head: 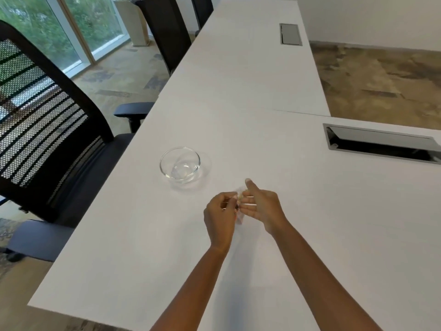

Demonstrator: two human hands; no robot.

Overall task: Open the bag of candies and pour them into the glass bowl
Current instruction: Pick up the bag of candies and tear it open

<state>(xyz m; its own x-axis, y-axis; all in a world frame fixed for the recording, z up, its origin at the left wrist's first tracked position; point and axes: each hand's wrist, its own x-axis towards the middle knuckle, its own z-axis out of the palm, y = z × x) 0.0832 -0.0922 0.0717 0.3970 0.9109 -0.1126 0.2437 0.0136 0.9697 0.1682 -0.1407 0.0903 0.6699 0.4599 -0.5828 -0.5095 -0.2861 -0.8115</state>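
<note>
From the head view, both hands meet above the white desk (274, 235), just in front of the person and near the glass bowl (180, 164), which stands empty and upright a little further out and to the left. The left hand (220, 217) has its grip curled shut, fingers pinching the bag of candies (239, 209) at one side. The right hand (261, 206) faces it with the thumb raised and the fingers bent onto the bag's other side, so the 2 hands hold opposite edges; that looks like the stance for pulling a seam apart, so I judge the opening step is in hand and the pouring not yet begun.

The bag itself is mostly hidden between the hands. Only a small pale, seemingly clear strip shows, with a hint of red at its lower end and something yellowish near the fingertips; whether it is already torn cannot be told. It is held up off the desk, not resting on it.

The bowl sits close enough that a short carry leftward should bring the bag over its rim.
</note>
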